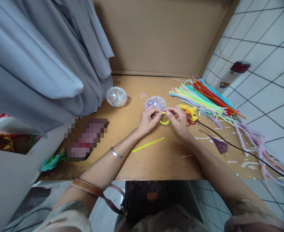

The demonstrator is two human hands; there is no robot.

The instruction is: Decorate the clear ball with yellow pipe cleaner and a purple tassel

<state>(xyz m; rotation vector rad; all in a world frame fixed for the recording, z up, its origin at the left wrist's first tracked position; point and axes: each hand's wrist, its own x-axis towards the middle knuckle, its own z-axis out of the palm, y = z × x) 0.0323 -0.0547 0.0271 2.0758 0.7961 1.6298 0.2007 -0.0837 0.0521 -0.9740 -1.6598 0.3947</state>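
Note:
Between my two hands a yellow-green pipe cleaner [164, 122] is bent into a small loop. My left hand [150, 120] pinches one side of it with thumb and forefinger; my right hand [177, 118] pinches the other side. Just beyond my fingers sits a clear, sparkly ball [156, 102] with a purple tint, partly hidden by my left hand. A straight yellow-green pipe cleaner [148, 144] lies on the wooden table [142, 167], nearer to me. A second clear ball [116, 96] rests farther left.
A yellow glue gun [190, 111] with a black cord lies right of my right hand. Behind it spreads a pile of coloured pipe cleaners [205, 96]. A purple tassel [219, 145] lies at right, a small pink curl [143, 95] near the balls. Grey curtain [88, 64] hangs left.

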